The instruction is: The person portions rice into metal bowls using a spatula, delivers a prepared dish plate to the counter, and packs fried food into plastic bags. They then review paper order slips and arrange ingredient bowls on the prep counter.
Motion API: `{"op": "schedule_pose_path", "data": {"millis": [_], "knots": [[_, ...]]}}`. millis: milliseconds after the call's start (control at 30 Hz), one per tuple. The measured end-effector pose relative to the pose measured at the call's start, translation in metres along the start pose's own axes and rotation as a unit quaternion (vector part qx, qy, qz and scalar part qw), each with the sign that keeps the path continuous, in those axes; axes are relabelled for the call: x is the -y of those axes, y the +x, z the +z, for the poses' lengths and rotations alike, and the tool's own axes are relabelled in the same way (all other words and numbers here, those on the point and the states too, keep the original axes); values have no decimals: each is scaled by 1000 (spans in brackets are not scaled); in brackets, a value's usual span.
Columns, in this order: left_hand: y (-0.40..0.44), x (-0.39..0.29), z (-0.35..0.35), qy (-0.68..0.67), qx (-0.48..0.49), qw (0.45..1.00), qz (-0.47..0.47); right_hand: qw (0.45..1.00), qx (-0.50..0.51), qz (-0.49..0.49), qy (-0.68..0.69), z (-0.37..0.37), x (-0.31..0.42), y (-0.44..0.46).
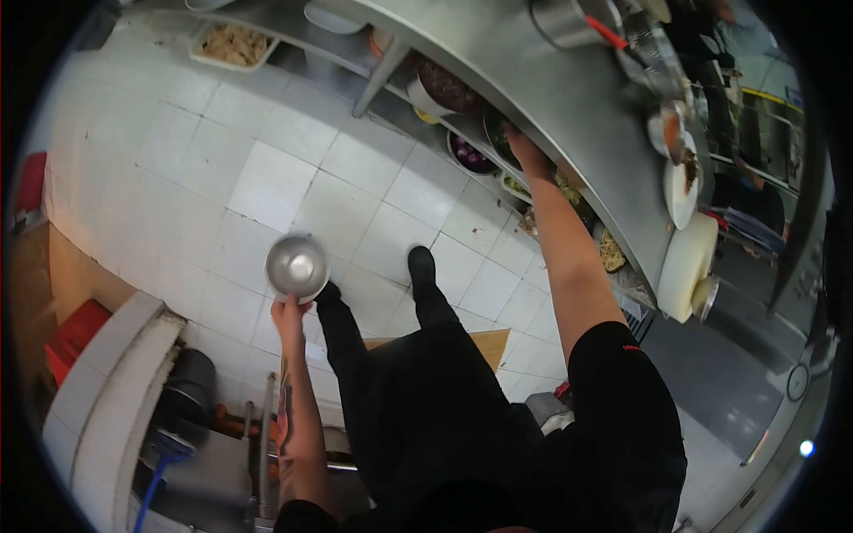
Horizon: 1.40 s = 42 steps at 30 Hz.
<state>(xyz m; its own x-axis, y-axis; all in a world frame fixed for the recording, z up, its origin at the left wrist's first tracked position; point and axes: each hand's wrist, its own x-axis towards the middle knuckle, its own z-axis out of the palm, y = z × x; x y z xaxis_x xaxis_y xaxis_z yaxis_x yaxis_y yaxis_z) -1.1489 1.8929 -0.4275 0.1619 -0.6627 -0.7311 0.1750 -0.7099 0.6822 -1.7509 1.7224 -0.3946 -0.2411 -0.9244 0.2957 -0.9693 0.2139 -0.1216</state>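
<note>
My left hand (290, 314) grips the rim of a small metal bowl (297, 268), held out low over the tiled floor. The bowl's shiny inside faces up, and I see no food in it. My right arm stretches under the metal counter. There my right hand (526, 151) reaches into a container of green leafy food (498, 133); its fingers are mostly hidden, so I cannot tell what they grip. Beside it stands a container of purple pieces (471, 155), and a larger pot of dark reddish-brown food (446, 87) is farther along the shelf.
The steel counter (533, 80) overhangs the food shelf. On it are a metal pot (564, 22) and a white plate (681, 191). A tray of pale food (233, 44) sits at upper left. A low tiled wall (98, 373) and blue-handled brush (160, 462) are at lower left.
</note>
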Motion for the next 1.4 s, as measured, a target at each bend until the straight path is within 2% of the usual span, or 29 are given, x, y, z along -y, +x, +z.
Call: {"op": "schedule_pose_path", "data": {"millis": [67, 133, 200, 233, 333, 433, 467, 500, 600, 633, 700, 767, 800, 867, 900, 933, 967, 1033, 1167, 1267, 1300, 1333, 1400], "knots": [[13, 6, 81, 22, 67, 998, 7, 1000, -12, -23, -15, 46, -6, 13], [13, 2, 160, -14, 123, 992, 40, 999, -28, -24, -22, 75, -10, 15], [15, 2, 224, 7, 139, 990, 28, 999, -41, -24, -5, 79, -14, 10], [11, 4, 251, -26, 151, 987, 40, 999, -47, -24, 4, 77, -16, 8], [-2, 0, 314, -32, 156, 987, 36, 993, -9, 18, 115, 70, -32, 2], [-18, -12, 349, 16, 159, 985, 62, 979, -28, 24, 200, 62, -52, -13], [-20, -12, 357, 48, 144, 985, 81, 972, -33, 29, 231, 58, -56, -20], [-21, -12, 363, 80, 128, 983, 100, 982, -39, -14, 183, 45, -54, -22], [-24, -11, 373, 101, 144, 979, 99, 903, 17, 124, 410, -11, -19, -28], [-24, -11, 375, 96, 149, 979, 101, 935, 29, 101, 339, 3, -31, -30], [-27, -11, 375, 102, 157, 978, 96, 960, 38, 82, 263, 0, -35, -34], [-26, -13, 376, 104, 159, 977, 94, 895, 37, 203, 396, -3, -36, -36], [-25, -10, 376, 92, 161, 977, 101, 894, 37, 204, 398, -6, -35, -38], [-26, -5, 375, 81, 167, 977, 106, 955, 37, 151, 254, -18, -38, -43], [-27, -7, 374, 94, 164, 976, 106, 955, 36, 154, 251, -30, -27, -49], [-28, -8, 373, 105, 159, 976, 107, 890, 19, 181, 418, -42, -3, -58], [-29, -7, 372, 106, 161, 975, 108, 795, 1, 200, 572, -52, 19, -68], [-31, -1, 369, 83, 142, 979, 120, 843, 249, 161, 449, -65, 40, -89], [-31, 8, 361, 19, 158, 982, 103, 816, 233, 215, 484, -72, 56, -101], [-33, 18, 357, 7, 166, 982, 92, 910, 177, 21, 374, -70, 53, -108], [-34, 21, 356, 11, 177, 980, 96, 929, 194, 13, 315, -56, 47, -119], [-33, 25, 355, 16, 189, 977, 99, 932, 190, 19, 307, -59, 37, -121], [-38, 33, 358, 33, 200, 975, 90, 894, 116, 187, 390, -64, 12, -124]]}}
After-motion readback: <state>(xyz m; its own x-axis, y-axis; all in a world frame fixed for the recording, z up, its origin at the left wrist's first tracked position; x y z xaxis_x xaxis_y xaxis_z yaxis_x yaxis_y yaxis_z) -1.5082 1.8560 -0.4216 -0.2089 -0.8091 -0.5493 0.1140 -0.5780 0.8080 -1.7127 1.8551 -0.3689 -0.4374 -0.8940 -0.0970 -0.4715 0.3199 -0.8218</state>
